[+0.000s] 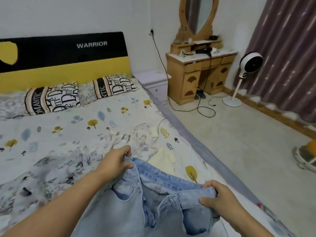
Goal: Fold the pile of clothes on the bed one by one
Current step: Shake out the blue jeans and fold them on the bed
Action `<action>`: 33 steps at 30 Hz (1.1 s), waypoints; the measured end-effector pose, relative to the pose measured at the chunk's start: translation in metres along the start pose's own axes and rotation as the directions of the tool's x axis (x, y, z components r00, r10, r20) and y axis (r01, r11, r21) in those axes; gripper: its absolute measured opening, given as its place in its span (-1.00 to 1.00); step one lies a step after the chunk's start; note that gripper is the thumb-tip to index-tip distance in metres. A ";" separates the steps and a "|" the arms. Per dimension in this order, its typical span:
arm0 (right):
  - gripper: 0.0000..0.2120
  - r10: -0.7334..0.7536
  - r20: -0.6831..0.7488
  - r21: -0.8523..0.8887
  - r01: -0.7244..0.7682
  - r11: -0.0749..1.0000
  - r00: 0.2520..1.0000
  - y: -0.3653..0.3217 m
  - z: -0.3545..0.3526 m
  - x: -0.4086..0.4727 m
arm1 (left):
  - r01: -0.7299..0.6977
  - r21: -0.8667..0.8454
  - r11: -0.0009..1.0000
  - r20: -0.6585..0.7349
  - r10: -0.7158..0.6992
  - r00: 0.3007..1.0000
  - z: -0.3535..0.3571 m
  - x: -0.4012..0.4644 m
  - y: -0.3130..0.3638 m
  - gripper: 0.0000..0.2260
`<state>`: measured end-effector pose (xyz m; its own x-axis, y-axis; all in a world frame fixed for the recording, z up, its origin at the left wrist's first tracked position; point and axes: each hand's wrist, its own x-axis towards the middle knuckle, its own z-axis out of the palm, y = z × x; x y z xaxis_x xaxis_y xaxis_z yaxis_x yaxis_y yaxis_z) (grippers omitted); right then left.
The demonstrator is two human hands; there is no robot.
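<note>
A pair of light blue jeans (136,202) hangs between my two hands above the near part of the bed (68,130). My left hand (114,160) pinches one end of the waistband, fingers curled round the denim. The other end is gripped by my right hand (217,197), thumb on top. The waistband stretches open between them and the legs drop out of view below. Behind the jeans lie a pale cream garment (164,159) and a printed floral cloth (119,139), rumpled on the sheet.
Two lettered pillows (53,98) lean at the yellow and black headboard. A thin cable (158,130) runs over the bed's right edge. Right of the bed is bare floor, with a wooden dressing table (200,72), a standing fan (246,69) and curtains.
</note>
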<state>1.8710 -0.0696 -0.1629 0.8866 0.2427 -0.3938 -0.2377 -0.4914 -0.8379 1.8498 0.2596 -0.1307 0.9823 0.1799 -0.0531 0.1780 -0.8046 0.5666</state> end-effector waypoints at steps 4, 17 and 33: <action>-0.72 -0.045 -0.237 -0.006 0.045 0.999 0.971 0.029 -0.033 0.049 | 0.024 -0.112 0.993 -0.126 -0.038 0.991 0.049 0.064 0.020 -0.77; -0.81 -0.011 -0.374 -0.262 -0.094 0.960 0.927 0.176 -0.066 0.202 | 0.125 -0.061 0.990 -0.134 -0.132 0.982 0.281 0.188 0.013 -0.79; -0.58 -0.097 0.030 -0.906 0.068 0.418 0.995 0.225 0.016 0.276 | -0.335 0.344 0.877 0.433 0.168 0.886 0.397 0.189 -0.009 -0.76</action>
<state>2.0557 -0.0999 -0.4664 0.8929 0.3144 -0.3223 0.3208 -0.9465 -0.0345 2.0574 0.0758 -0.4720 0.9253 -0.2208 -0.3083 -0.1521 -0.9608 0.2316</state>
